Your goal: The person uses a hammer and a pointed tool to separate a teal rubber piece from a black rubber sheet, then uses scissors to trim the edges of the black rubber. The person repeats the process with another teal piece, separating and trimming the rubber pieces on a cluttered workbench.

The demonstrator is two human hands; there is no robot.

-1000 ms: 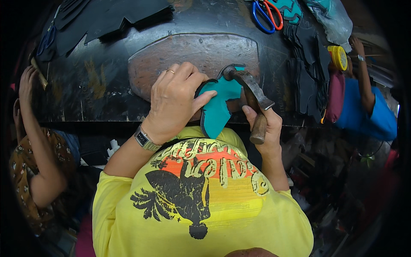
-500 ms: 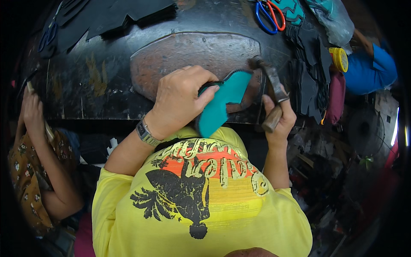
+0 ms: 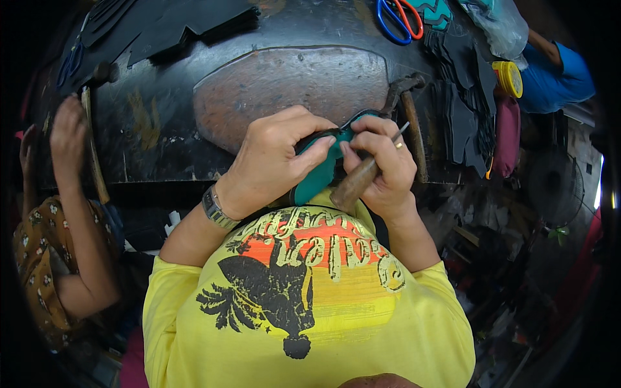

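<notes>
Both hands, left (image 3: 272,161) and right (image 3: 381,168), pinch the teal leather piece (image 3: 317,178) between them, right also gripping a wooden-handled tool (image 3: 354,184).

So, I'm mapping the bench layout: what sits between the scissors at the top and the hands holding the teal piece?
In the head view, between the scissors and the teal piece, only the bench's worn brown oval patch shows; nothing rests on it.

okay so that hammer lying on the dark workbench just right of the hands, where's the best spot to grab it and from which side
Probably grip the hammer with the wooden handle by the lower half of its handle, coming from the near edge of the black workbench. The handle runs toward the person, its metal head points away near the oval stone slab, and the right hand is already next to that end.
</notes>
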